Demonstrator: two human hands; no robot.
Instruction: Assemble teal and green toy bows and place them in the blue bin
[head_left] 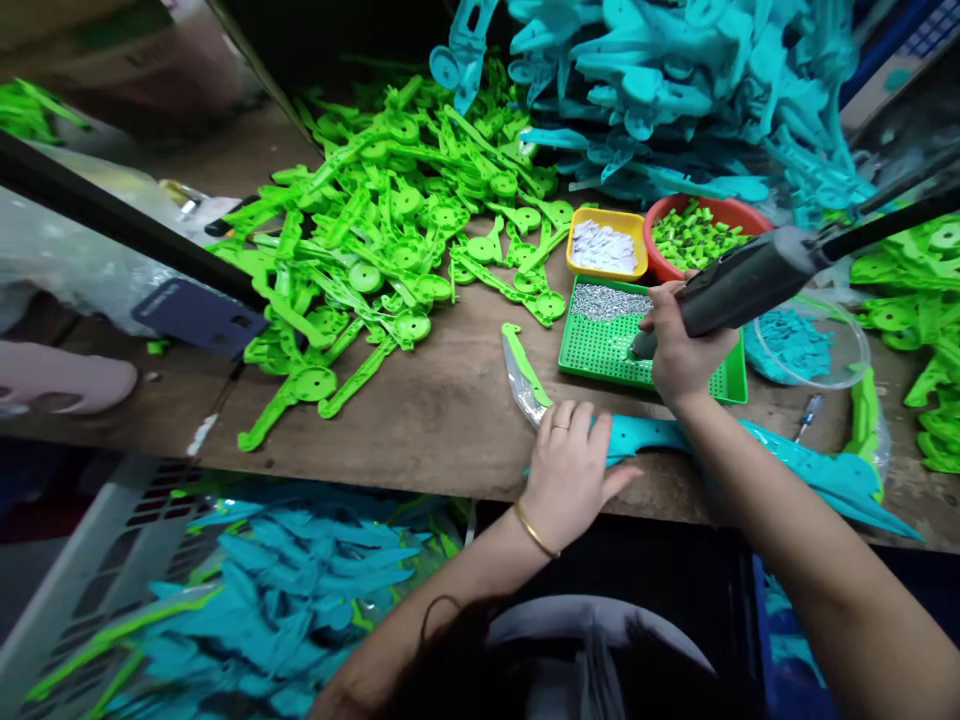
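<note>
My right hand (686, 345) is wrapped round a dark grey electric screwdriver (750, 280). The tool's tip points down into a green perforated tray (600, 352), where small silvery screws (609, 300) are heaped at the far left. At the front of the bench lies a long blue plastic toy part (649, 433) with a green-edged clear blade at either end. Over its left end, my left hand (570, 455) grips it, fingers on top and thumb along the near side. My right forearm hides the part's middle.
Green plastic pieces (405, 200) are piled at the back left, blue ones (652, 80) at the back right. Near the tray stand a yellow dish (576, 262), a red bowl (660, 205) and a clear round tub (862, 345). A small screwdriver (808, 415) lies right. Below is a crate (82, 570).
</note>
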